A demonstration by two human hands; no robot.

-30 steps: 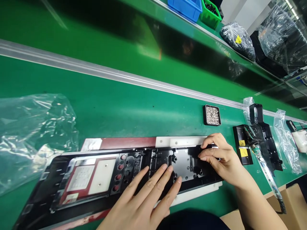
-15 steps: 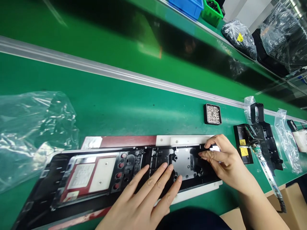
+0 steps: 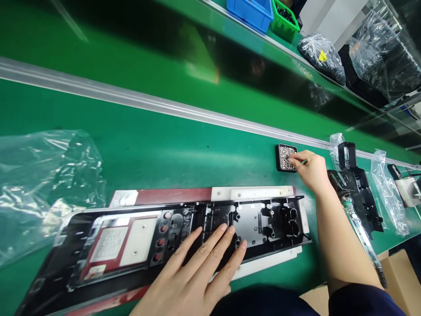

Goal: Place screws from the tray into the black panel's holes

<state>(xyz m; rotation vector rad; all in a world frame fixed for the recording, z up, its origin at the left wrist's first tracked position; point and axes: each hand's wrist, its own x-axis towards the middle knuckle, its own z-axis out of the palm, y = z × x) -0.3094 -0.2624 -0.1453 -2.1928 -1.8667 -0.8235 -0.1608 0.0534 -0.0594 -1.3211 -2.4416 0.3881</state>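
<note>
A long black plastic housing [image 3: 223,215] lies with its ribbed, hollow side up on a red and white fixture [image 3: 177,195]. My left hand [image 3: 197,272] rests across the housing's middle, fingers spread. Beyond the housing's right end stands a small black box [image 3: 278,159] filled with tiny silvery metal parts [image 3: 287,154]. Thumb and fingers of my right hand [image 3: 311,173] are pinched together at these parts, over the box's right side. Whether a part is between the fingertips is too small to see.
A clear plastic bag [image 3: 49,188] lies on the left of the green bench. To the right are a black bracket-like part [image 3: 362,188], a wired strip [image 3: 357,224] and another clear bag [image 3: 388,193]. Blue [image 3: 251,15] and green [image 3: 284,24] bins stand on the upper shelf.
My right hand has left the housing's right end and moved up to the box of metal parts. My left hand stays on the housing. The view has shifted slightly.
</note>
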